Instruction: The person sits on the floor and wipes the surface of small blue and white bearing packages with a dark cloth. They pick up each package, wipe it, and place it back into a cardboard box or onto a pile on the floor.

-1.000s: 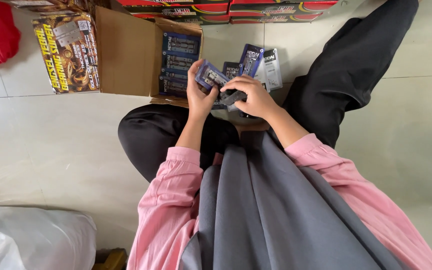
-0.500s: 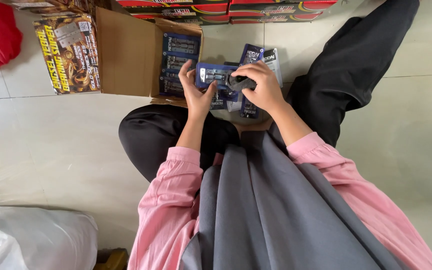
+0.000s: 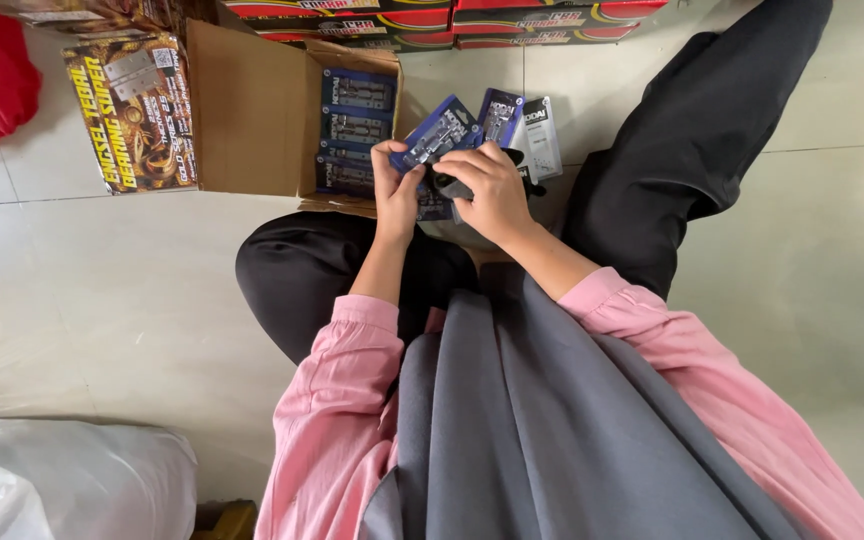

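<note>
blue blister pack (image 3: 432, 138): small carded pack, a metal hardware piece under clear plastic; held tilted over the person's lap, just in front of the open carton.
left hand (image 3: 397, 190): closed on the pack's lower left edge, thumb on top.
right hand (image 3: 492, 190): curled over the pack's right side and over a dark item beneath; what that item is cannot be made out.
other packs: second blue pack (image 3: 499, 115) and a grey-white pack (image 3: 542, 135) lie just behind the hands, touching or overlapping.
cardboard carton (image 3: 247, 110): open on the tiled floor (image 3: 102, 290), flap up, more blue packs (image 3: 357, 125) stacked inside.
surroundings: printed box (image 3: 132, 110) left of the carton; red-and-black boxes (image 3: 432, 18) along the top; white plastic bag (image 3: 62, 480) at lower left.
handling note (judgement): grip by the card edges, not the blister; keep both hands on until the pack sits flat, since the loose packs nearby look easy to knock.
</note>
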